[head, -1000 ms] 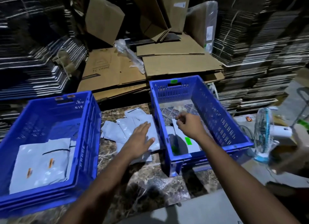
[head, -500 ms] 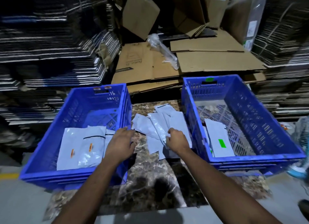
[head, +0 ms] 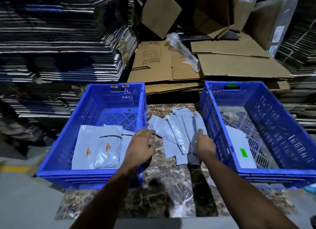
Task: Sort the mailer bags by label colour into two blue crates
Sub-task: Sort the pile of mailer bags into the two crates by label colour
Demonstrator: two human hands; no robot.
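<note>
While both hands' fingertips blur, right hand (head: 204, 143) pinches a mailer bag (head: 172, 133); left hand's (head: 140, 148) grip unclear.

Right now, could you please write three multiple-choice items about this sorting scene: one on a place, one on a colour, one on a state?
1. Where does the unsorted pile of mailer bags lie?
A. in the left crate
B. on the marble table between the crates
C. on the floor

2. What colour is the label on the bag in the right crate?
A. green
B. orange
C. red

3. What is the right hand doing?
A. resting flat on the crate rim
B. hanging idle, off the bags
C. gripping bags of the pile

Answers:
1 B: the pile sits on the marble table, beside the left crate.
2 A: a green label shows on that bag.
3 C: its fingers curl round the pile's near edge.
</note>
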